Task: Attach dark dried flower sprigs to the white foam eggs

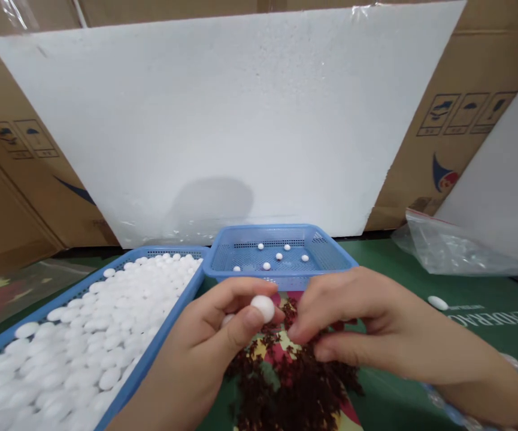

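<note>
My left hand (214,332) is closed, holding a smooth white ball (263,308) between thumb and fingers. Part of a second white ball (227,320) peeks out behind the thumb, in the same palm. Over a loose heap of small dark-red pieces (294,389) hovers my right hand (357,323), its fingers bent downward. Thumb and forefinger tips are apart there, with dark pieces visible in the gap. The heap lies on a patterned red and yellow sheet (351,413) below both hands.
A blue basket (151,341) full of white balls stands at left. Behind my hands, another blue basket (281,280) holds several small balls with dark specks. One white ball (437,303) rests on the green surface (474,341) at right, near a clear plastic bag (456,248). A white board (250,120) leans behind.
</note>
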The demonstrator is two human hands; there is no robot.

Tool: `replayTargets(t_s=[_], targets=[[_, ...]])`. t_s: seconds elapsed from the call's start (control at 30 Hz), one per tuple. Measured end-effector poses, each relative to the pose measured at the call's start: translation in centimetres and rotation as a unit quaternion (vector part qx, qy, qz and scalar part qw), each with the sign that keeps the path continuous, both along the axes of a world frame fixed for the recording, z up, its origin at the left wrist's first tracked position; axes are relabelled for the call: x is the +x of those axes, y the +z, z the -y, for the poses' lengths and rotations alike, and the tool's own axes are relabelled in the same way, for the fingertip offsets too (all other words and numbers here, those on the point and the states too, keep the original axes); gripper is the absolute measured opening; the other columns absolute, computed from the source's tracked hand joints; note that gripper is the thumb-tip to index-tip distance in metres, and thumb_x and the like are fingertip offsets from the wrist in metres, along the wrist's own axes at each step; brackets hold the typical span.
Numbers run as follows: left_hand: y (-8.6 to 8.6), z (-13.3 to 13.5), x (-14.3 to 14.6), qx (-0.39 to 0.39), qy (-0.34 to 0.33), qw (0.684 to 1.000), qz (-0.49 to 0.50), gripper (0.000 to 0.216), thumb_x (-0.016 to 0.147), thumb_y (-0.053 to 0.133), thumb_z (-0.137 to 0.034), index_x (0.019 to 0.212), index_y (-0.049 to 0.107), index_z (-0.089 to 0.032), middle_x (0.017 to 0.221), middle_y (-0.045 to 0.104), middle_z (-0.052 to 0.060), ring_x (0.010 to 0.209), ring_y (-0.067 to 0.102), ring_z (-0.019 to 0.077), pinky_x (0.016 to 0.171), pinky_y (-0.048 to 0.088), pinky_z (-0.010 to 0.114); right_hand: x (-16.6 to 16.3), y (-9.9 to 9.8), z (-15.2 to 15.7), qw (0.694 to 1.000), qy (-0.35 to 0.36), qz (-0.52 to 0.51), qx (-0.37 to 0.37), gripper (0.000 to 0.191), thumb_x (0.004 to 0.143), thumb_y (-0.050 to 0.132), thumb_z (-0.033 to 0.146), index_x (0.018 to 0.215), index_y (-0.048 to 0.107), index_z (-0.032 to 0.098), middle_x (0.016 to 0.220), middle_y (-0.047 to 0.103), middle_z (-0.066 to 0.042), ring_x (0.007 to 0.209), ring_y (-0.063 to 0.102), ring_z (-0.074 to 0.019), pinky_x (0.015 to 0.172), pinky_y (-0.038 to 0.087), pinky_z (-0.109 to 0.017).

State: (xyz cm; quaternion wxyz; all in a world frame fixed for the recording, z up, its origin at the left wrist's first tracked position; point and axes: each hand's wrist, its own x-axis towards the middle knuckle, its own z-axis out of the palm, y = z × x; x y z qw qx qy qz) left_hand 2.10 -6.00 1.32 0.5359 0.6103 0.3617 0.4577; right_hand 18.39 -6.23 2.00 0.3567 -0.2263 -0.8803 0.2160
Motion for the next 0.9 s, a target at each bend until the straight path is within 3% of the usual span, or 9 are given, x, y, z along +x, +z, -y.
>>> replayTargets(t_s=[0.2,0.33,0.5,0.73,0.9], targets=[[0.0,0.2,-0.3,-0.044,0.007,0.996,0.076,0.012,0.047,0.062,-0.033,0.052,0.059,-0.022,0.044,0.053,-0.007,0.041,0.042,0.0024,0.039,0.032,0.008,-0.4,0.0,-0.2,0.993,-0.037,-0.108,0.042,0.014,0.070,0.045,0.020,0.066,0.057,0.014,0.055,0.056,0.002,0.053,0.049,-0.0035,0.049,0.039,-0.010],[0.1,0.1,0.0,-0.074,0.012,0.994,0.083,0.006,0.049,0.062,-0.026,0.052,0.059,-0.022,0.046,0.055,-0.006,0.043,0.043,0.0027,0.041,0.033,0.009,-0.8,-0.4,-0.1,0.989,-0.038,-0.144,0.008,0.021,0.072,0.041,0.028,0.068,0.058,0.015,0.052,0.054,0.002,0.049,0.048,-0.0037,0.044,0.038,-0.011],[0.4,0.5,0.7,-0.110,0.018,0.990,0.090,0.014,0.051,0.060,-0.019,0.063,0.060,-0.025,0.056,0.058,-0.004,0.050,0.047,0.0061,0.045,0.035,0.012,-1.1,-0.9,0.6,0.978,-0.038,-0.204,-0.019,0.015,0.070,0.045,0.024,0.075,0.059,0.021,0.052,0.055,0.003,0.050,0.051,-0.0047,0.045,0.040,-0.013],[0.1,0.7,0.6,-0.065,0.010,0.996,0.053,0.010,0.057,0.054,-0.020,0.064,0.060,-0.023,0.045,0.048,-0.004,0.040,0.035,0.0041,0.040,0.029,0.013,-1.3,-0.7,1.1,0.964,-0.064,-0.259,0.000,0.014,0.063,0.054,0.012,0.070,0.056,0.023,0.053,0.056,0.005,0.048,0.051,-0.0043,0.041,0.040,-0.010],[0.0,0.6,0.7,-0.044,0.006,0.997,0.059,0.008,0.058,0.053,-0.018,0.061,0.059,-0.023,0.047,0.047,-0.004,0.040,0.034,0.0043,0.038,0.027,0.013,-1.6,-0.6,1.1,0.975,-0.084,-0.199,0.056,0.010,0.065,0.051,0.009,0.064,0.052,0.018,0.053,0.054,0.004,0.049,0.050,-0.0040,0.045,0.040,-0.011]])
